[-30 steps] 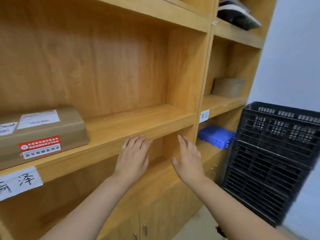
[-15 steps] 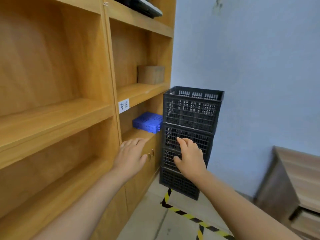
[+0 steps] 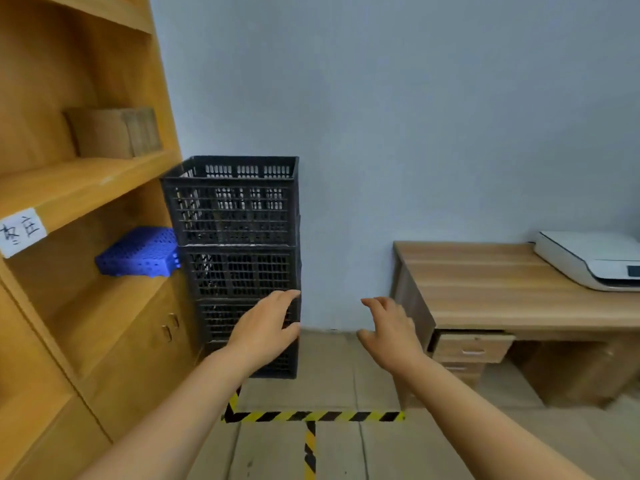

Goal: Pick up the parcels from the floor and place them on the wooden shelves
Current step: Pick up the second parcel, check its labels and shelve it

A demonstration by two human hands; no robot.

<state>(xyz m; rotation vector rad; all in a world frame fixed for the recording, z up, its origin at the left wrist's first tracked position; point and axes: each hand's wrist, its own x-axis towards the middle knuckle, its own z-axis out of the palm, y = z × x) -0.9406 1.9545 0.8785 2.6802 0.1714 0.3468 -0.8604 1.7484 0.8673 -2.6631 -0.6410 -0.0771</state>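
The wooden shelves [image 3: 69, 188] fill the left side of the head view. A brown cardboard parcel [image 3: 110, 133] stands on an upper shelf at the left. My left hand [image 3: 265, 329] is held out in the air in front of the black crates, fingers apart and holding nothing. My right hand [image 3: 389, 332] hovers to its right, also spread and empty. No parcel on the floor is in view.
A stack of black plastic crates [image 3: 235, 237] stands against the shelf's right end. A blue perforated plastic piece [image 3: 138, 252] lies on a lower shelf. A wooden desk [image 3: 502, 289] with a white printer [image 3: 592, 258] stands at right. Yellow-black tape [image 3: 311, 416] marks the floor.
My view has swung right, away from the shelves and the labelled parcel, toward the crates, the wall and the desk. Both hands stayed empty and moved along with the turn.
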